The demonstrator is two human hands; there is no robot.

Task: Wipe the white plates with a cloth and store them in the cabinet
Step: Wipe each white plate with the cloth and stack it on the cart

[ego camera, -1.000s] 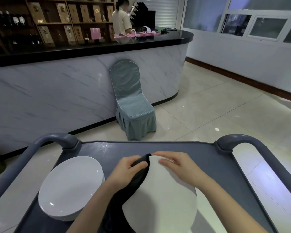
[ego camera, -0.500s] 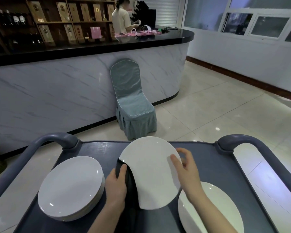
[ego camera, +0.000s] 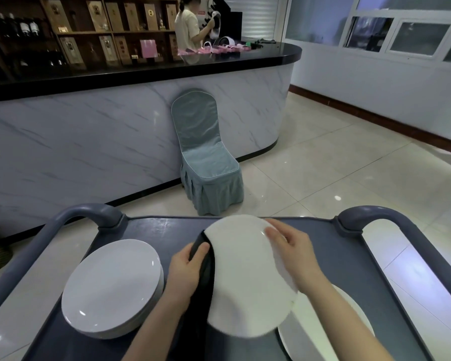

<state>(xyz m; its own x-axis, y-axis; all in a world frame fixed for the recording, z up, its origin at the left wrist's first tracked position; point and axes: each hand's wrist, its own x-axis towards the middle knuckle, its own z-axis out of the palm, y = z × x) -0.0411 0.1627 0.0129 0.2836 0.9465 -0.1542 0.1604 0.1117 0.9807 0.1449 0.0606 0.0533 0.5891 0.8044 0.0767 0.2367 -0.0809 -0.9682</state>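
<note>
Plate [ego camera: 245, 282] up and tilted over the cart [ego camera: 336, 256], we hold it between both hands: our left hand [ego camera: 190, 267] pinches the dark cloth [ego camera: 207, 280] against its left edge, our right hand [ego camera: 294, 254] curls its fingers round the far rim. Stack of plates [ego camera: 112, 287] sits left.

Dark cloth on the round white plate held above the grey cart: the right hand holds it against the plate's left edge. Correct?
No. The head view shows the left hand, not the right, holding the dark cloth against the round white plate's left edge above the grey cart. The right hand grips the plate's far rim.
</note>
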